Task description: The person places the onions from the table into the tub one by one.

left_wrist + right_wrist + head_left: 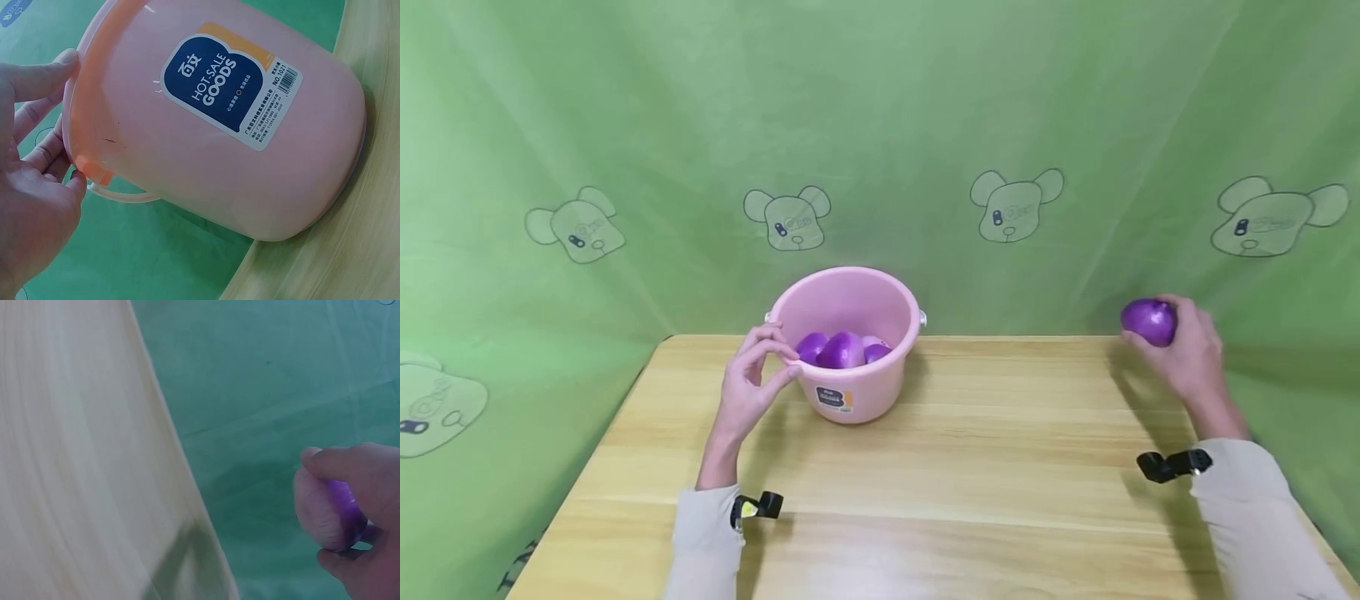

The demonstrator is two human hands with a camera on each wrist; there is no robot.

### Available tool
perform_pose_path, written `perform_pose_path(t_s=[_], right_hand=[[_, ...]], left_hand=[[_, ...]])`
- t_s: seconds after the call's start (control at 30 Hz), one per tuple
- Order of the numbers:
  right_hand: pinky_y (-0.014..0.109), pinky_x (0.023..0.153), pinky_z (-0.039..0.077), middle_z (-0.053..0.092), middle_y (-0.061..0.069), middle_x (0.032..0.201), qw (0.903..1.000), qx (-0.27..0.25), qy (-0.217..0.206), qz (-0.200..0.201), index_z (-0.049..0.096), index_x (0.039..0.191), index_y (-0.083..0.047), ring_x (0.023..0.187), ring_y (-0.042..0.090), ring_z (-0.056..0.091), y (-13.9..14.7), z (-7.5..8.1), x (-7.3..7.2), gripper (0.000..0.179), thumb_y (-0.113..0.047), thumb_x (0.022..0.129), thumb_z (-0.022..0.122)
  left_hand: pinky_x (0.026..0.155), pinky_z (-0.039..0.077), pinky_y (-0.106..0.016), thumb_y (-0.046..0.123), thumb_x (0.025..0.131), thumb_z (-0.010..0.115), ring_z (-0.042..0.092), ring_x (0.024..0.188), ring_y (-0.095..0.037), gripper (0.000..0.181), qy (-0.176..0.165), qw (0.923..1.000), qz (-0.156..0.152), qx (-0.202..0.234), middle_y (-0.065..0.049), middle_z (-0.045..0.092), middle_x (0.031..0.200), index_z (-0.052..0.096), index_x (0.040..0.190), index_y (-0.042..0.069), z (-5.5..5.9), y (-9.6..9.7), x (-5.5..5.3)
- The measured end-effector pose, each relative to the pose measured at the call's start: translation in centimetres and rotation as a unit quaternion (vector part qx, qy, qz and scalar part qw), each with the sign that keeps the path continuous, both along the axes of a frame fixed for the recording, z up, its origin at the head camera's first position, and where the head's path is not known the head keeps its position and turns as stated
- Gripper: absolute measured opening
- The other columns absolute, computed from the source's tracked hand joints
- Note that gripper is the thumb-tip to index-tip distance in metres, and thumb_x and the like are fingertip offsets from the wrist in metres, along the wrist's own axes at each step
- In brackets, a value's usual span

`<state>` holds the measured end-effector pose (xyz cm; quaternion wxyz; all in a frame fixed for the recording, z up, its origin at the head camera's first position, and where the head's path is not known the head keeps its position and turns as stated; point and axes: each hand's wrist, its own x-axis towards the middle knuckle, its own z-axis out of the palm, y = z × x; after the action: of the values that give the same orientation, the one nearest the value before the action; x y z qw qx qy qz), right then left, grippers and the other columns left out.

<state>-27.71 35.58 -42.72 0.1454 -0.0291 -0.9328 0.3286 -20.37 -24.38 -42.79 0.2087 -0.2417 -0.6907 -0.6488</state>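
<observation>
A pink bucket (857,392) stands upright on the wooden table, with several purple onions (841,351) lying inside it. My left hand (750,375) pinches the bucket's rim at its near left side, with the thumb against the outer edge. The left wrist view shows the bucket's label (232,85) and a pale handle (128,196) hanging by the fingers. Off to the far right, my right hand (1197,350) holds another purple onion (1148,322) between thumb and fingers, raised near the table's back edge. In the right wrist view this onion (319,509) shows a paler pinkish side.
The light wooden table (1000,467) ends at a back edge against a green curtain (880,100) printed with bear heads. A black wrist camera (1174,464) sits on the right sleeve, and another camera (756,507) on the left.
</observation>
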Motion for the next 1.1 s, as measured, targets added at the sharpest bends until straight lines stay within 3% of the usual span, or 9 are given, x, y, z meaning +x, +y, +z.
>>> perform_pose_path(t_s=[0.63,1.1], right_hand=[[0.083,0.107,0.028,0.028,0.037,0.154,0.9987,-0.033,0.034,-0.018,0.026,0.159,-0.007,0.134,0.064,0.031,-2.0,1.5,0.9,0.087,-0.032,0.093,0.077],[0.077,0.115,0.020,0.034,0.034,0.153,0.9960,-0.040,0.076,-0.023,0.031,0.158,-0.008,0.135,0.059,0.034,-3.1,3.4,2.7,0.083,-0.023,0.091,0.079]], left_hand=[[0.129,0.018,-0.044,-0.019,0.082,0.071,0.035,0.138,-0.047,0.017,0.000,1.0000,0.003,0.003,-0.014,0.055,0.115,0.066,0.097,-0.013,0.2,-0.6,-0.1],[0.128,0.020,-0.046,-0.017,0.081,0.072,0.034,0.137,-0.050,0.017,0.001,1.0000,-0.001,0.001,-0.012,0.056,0.114,0.066,0.097,-0.012,-0.1,-0.2,0.0]])
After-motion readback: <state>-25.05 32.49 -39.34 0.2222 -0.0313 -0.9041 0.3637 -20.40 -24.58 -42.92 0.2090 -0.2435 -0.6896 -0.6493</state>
